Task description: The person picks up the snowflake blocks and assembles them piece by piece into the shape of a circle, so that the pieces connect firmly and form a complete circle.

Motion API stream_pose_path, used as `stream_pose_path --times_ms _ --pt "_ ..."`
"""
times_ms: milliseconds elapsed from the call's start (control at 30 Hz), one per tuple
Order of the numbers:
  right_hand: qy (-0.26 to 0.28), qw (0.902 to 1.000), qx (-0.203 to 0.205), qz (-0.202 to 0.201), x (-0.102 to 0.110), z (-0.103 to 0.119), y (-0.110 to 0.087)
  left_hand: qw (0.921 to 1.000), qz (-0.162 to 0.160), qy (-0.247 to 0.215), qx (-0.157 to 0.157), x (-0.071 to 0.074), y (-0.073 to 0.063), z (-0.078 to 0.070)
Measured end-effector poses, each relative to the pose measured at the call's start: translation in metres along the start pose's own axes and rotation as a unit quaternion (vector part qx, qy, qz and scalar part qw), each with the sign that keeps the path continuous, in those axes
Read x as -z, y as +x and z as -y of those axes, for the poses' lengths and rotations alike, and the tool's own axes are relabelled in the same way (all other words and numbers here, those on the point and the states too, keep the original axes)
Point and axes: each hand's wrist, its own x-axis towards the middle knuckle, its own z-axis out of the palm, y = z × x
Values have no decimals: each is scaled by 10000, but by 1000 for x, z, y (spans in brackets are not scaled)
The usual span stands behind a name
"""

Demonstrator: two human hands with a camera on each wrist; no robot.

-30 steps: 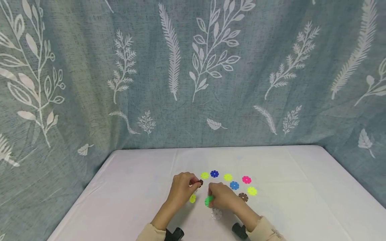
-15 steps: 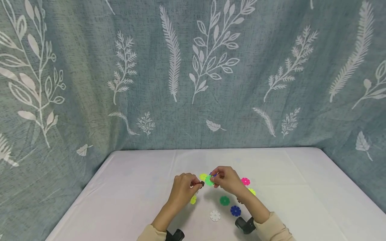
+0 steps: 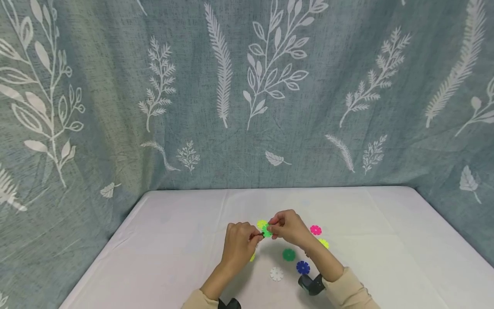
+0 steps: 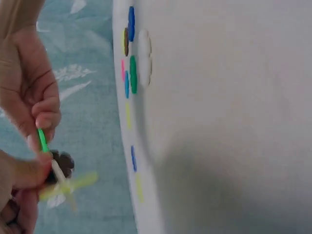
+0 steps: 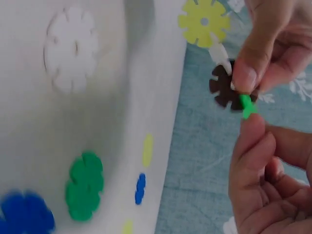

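In the head view my left hand (image 3: 240, 242) pinches a brown notched plastic disc. The right wrist view shows this brown disc (image 5: 222, 90) joined to a white disc (image 5: 219, 52), seen nearly edge-on, and a yellow disc (image 5: 202, 22) beyond it. My right hand (image 3: 291, 227) pinches a bright green disc (image 3: 266, 231) between thumb and fingers. The edge of the green disc meets the brown one at my left fingertips, both held above the table. My fingers cover part of each disc.
Loose discs lie on the white table (image 3: 173, 257): white (image 3: 276, 274), dark green (image 3: 288, 255), dark blue (image 3: 302, 268), pink (image 3: 315, 230) and yellow (image 3: 323, 243) among them. My right forearm hides some. A patterned grey-blue curtain (image 3: 247, 163) hangs behind the table.
My right hand picked up the bright green disc from near the white one and carried it up and away to the brown disc. My left hand shifted slightly right, and the two discs now meet.
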Motion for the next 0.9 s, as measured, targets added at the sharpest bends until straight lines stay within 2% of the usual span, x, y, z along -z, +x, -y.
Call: stream_pose_path --times_ms 67,167,367,467,600,667,800,900 --pt "59 10000 -18 18 -1 2 -1 9999 -139 19 -66 -1 -1 -2" --pt "19 10000 -45 -6 -3 3 -2 9999 -156 -37 -52 0 -2 -4" --pt "120 9997 -184 -52 -4 -5 2 9996 234 -9 135 3 0 -5" --pt "59 9997 -194 -119 -6 -10 4 9987 421 220 174 3 0 -5" --pt "-51 9998 -22 -196 -7 -10 4 9971 436 586 225 1 0 -4" --pt "-109 9997 65 -188 -7 -9 3 9966 447 681 129 0 1 -5" --pt "-102 9998 108 -144 -8 -7 2 9966 612 512 -220 -1 2 -6" --pt "13 9999 55 -126 -9 -7 2 9961 718 405 -323 -2 3 -7"
